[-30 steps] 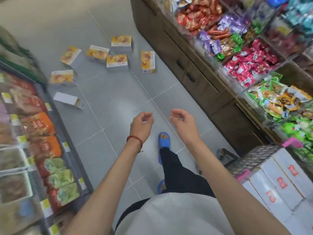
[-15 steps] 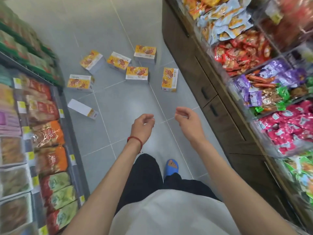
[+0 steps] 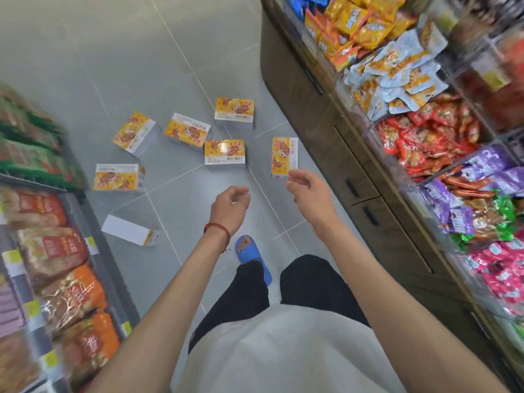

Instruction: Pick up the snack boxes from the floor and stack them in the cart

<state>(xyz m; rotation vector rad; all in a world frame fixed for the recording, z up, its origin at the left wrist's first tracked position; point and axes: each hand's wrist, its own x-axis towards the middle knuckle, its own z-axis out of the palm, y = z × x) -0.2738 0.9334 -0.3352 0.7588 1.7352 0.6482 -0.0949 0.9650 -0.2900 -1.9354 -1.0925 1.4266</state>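
Observation:
Several yellow-and-white snack boxes lie scattered on the grey tiled floor ahead. One box [image 3: 284, 156] lies nearest the right counter, another box [image 3: 224, 151] sits at the centre, and a third box [image 3: 130, 230] lies white side up at the left. My left hand [image 3: 230, 208] hangs above the floor with fingers loosely curled and holds nothing. My right hand [image 3: 307, 191] hovers just in front of the nearest box, fingers loosely curled and empty. The cart is out of view.
A wooden counter with drawers [image 3: 334, 154] and bins of packaged snacks [image 3: 425, 143] runs along the right. Shelves of bagged snacks [image 3: 56, 268] line the left. My foot in a blue slipper [image 3: 251, 255] stands on the floor between them.
I have walked forward along the aisle, so the boxes appear closer and the cart has left the view. Both hands stay empty and raised in front of me.

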